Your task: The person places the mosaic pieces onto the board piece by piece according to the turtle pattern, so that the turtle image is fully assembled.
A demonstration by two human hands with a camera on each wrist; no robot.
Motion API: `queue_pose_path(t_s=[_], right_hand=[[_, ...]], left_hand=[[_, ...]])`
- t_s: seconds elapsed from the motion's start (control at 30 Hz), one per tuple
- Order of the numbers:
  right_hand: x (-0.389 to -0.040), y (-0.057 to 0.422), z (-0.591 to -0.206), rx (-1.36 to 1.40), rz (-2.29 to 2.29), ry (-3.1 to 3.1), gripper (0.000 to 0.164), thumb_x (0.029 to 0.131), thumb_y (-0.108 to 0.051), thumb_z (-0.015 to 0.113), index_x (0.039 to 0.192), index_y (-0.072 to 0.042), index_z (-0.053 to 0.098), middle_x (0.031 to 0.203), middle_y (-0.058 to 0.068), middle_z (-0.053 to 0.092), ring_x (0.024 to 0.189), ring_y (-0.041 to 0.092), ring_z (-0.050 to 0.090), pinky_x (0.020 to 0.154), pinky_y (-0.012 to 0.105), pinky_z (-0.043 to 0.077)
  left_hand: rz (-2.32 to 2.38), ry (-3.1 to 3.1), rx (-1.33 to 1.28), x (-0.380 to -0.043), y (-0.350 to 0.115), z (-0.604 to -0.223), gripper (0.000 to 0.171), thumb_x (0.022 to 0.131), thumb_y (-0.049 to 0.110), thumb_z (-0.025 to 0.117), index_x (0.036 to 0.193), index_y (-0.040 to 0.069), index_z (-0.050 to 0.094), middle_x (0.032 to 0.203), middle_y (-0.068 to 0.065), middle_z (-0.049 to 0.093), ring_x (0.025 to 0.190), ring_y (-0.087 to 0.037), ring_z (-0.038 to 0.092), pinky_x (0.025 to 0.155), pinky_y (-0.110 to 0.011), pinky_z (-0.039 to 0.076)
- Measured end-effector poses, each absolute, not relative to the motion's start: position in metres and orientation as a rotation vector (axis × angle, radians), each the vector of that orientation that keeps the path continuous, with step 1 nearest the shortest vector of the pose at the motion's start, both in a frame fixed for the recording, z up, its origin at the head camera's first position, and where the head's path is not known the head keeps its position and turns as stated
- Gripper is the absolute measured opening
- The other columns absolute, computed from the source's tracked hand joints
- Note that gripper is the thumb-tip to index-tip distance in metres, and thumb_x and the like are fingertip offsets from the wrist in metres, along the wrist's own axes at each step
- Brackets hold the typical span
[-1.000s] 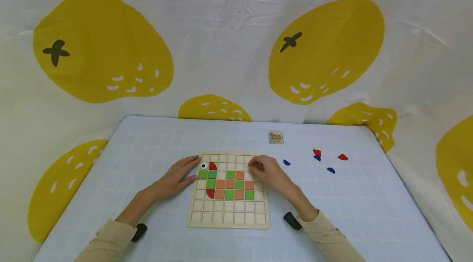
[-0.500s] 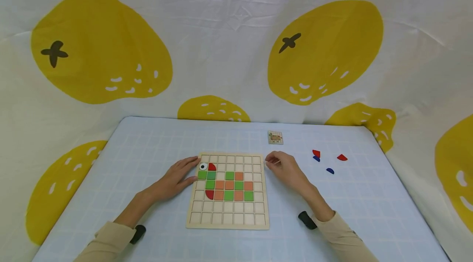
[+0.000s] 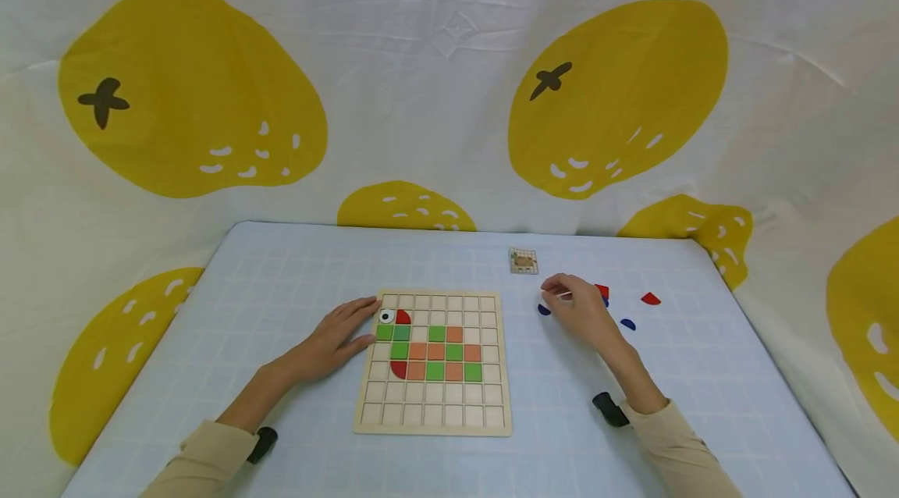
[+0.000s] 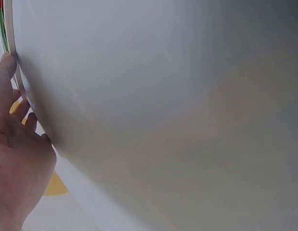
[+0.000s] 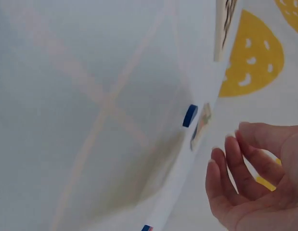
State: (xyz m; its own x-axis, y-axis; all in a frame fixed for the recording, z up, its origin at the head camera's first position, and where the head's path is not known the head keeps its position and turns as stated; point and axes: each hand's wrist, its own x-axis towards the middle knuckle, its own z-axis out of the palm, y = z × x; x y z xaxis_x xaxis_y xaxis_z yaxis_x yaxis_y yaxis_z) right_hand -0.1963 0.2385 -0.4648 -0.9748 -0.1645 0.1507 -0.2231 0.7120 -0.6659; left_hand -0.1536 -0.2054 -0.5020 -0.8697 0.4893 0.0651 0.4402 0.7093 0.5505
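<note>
My left hand [image 3: 330, 343] lies beside a wooden grid board [image 3: 433, 420], its extended fingers at the board's left edge. In the left wrist view, fingertips [image 4: 9, 61] meet that edge. Several green and orange square tiles [image 3: 435, 352], two red quarter-circle tiles [image 3: 399, 370] and a round eye tile [image 3: 386, 316] sit in the cells. Right of the board, my right hand [image 3: 581, 314] hovers over the table with loosely bent fingers. Just below its fingertips is a blue half-round tile [image 3: 544, 310]. The right wrist view shows nothing between thumb and fingers [image 5: 245, 178].
A small pattern card [image 3: 524, 261] lies behind the board. Farther right are a red tile [image 3: 651, 299], another blue half-round tile [image 3: 628, 324], and a red tile [image 3: 602, 291] over a blue one, partly hidden by my right hand. A lemon-patterned cloth [image 3: 421, 92] hangs behind the table.
My right hand has moved from over the board's upper right corner rightward to the blue half-round tile. My left hand has stayed at the board's edge, and the tiles on the board look the same.
</note>
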Motion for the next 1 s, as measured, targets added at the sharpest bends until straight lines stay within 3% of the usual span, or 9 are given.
queue_pose_path(t_s=[0.3,0.67,1.0], right_hand=[[-0.204,0.262,-0.467,0.22,1.121,-2.768,0.015,0.1,-0.006,0.066,0.111,0.003,0.069,0.105,0.018,0.071,0.102,0.035,0.065,0.096,0.053,0.054],[-0.211,0.287,-0.471,0.064,1.154,-2.759,0.024,0.102,-0.007,0.064,0.123,0.003,0.065,0.121,0.025,0.067,0.113,0.041,0.06,0.101,0.056,0.051],[-0.218,0.303,-0.473,0.005,1.142,-2.79,0.029,0.101,-0.005,0.062,0.128,0.006,0.064,0.132,0.032,0.059,0.124,0.049,0.05,0.109,0.063,0.04]], left_hand=[[0.87,2.829,0.776,-0.155,-0.207,-0.505,0.064,0.105,0.028,0.061,0.159,0.007,0.037,0.163,-0.015,0.035,0.15,-0.04,0.029,0.117,-0.065,0.027],[0.879,2.826,0.776,-0.155,-0.205,-0.505,0.063,0.104,0.026,0.062,0.159,0.006,0.037,0.163,-0.016,0.036,0.149,-0.04,0.031,0.117,-0.065,0.027],[0.869,2.833,0.763,-0.155,-0.206,-0.506,0.064,0.105,0.029,0.062,0.16,0.008,0.037,0.163,-0.014,0.035,0.149,-0.04,0.03,0.117,-0.065,0.027]])
